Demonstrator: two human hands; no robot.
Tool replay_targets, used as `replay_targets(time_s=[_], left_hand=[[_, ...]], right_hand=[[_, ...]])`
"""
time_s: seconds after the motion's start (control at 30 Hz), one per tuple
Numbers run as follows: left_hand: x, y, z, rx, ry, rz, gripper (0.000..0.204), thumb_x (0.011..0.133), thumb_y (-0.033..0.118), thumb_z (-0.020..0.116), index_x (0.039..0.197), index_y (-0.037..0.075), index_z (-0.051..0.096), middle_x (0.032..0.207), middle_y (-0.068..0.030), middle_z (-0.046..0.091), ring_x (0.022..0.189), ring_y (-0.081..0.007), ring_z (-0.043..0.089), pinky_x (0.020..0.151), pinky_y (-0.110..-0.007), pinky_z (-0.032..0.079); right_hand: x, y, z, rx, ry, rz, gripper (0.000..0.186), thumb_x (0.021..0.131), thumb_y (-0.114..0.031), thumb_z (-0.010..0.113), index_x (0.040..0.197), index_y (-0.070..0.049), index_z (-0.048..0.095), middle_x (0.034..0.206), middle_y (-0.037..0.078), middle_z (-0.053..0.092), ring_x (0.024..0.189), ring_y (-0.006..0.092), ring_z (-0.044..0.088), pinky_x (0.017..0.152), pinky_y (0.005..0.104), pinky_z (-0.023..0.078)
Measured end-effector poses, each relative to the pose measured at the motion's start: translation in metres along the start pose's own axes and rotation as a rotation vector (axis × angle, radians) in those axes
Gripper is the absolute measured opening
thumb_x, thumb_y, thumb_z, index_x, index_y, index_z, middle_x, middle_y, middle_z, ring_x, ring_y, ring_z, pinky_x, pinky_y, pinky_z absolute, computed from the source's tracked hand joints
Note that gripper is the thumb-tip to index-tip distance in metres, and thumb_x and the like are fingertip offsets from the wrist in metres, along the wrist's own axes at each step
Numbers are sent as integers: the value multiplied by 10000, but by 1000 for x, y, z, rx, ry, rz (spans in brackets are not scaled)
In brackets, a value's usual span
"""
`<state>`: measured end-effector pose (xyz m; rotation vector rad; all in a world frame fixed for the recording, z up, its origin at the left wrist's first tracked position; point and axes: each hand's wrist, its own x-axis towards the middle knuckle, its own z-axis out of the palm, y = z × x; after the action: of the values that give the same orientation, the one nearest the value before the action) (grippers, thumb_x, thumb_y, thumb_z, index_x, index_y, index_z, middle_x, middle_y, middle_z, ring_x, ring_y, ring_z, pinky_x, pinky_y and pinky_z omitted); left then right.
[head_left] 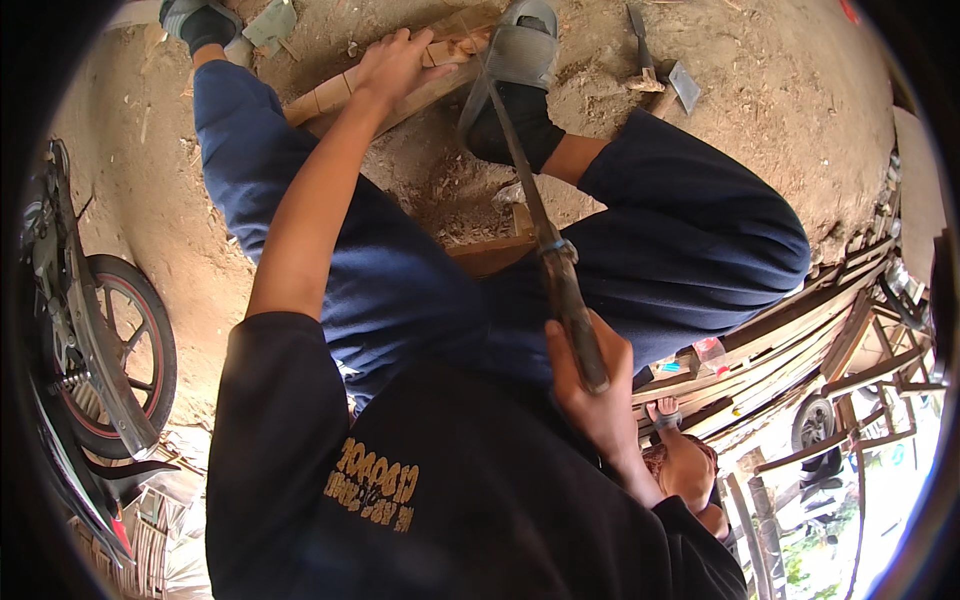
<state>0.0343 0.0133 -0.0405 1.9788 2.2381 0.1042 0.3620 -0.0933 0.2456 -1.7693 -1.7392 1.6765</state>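
My left hand [393, 64] reaches out along my leg and presses down on a pale length of split bamboo [325, 97] lying on the dirt between my feet. My right hand [592, 392] is close to my body, closed around the dark wooden handle of a long knife [572, 310]. Its narrow blade [518, 150] runs up toward the bamboo, and its tip sits beside my grey sandal [525, 48]. Bamboo chips lie around the far end of the piece.
A small hatchet [660, 75] lies on the dirt past my right foot. A motorbike wheel [125, 350] stands at the left. A wooden block [490, 252] sits under my legs. Wooden slats and frames [820, 330] fill the right side, with part of another person [688, 465] nearby.
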Motion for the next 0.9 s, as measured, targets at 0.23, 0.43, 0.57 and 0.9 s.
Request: replay_targets(time_s=[0.23,0.43,0.57,0.9], left_hand=[[-2,-3,3,-42,-22,-7,680,834,649,622,1228,96,583,1076,-195,636,1019,-369,639,866,-461,527],[-6,-2,-6,-53,30,-8,689,833,634,634,1254,92,576,1093,-205,634,1034,-379,633,880,-465,519],[-2,-3,-1,-57,-23,-8,695,834,641,629,1260,95,577,1094,-211,633,1037,-385,631,887,-471,515],[1,-2,2,-54,-14,-2,706,834,660,618,1269,105,582,1060,-209,640,1024,-375,639,867,-475,527]], right_hand=[[45,9,19,12,-8,-69,193,926,-64,626,769,15,545,571,118,535,527,98,437,487,352,391],[19,2,13,19,24,-2,184,919,-54,628,778,26,541,572,157,512,512,130,483,497,337,400],[43,10,24,48,4,-41,147,922,-35,620,802,23,559,569,119,517,542,90,432,496,324,401],[44,10,27,26,0,-84,182,922,-56,626,776,9,540,565,120,515,512,90,458,479,339,392]])
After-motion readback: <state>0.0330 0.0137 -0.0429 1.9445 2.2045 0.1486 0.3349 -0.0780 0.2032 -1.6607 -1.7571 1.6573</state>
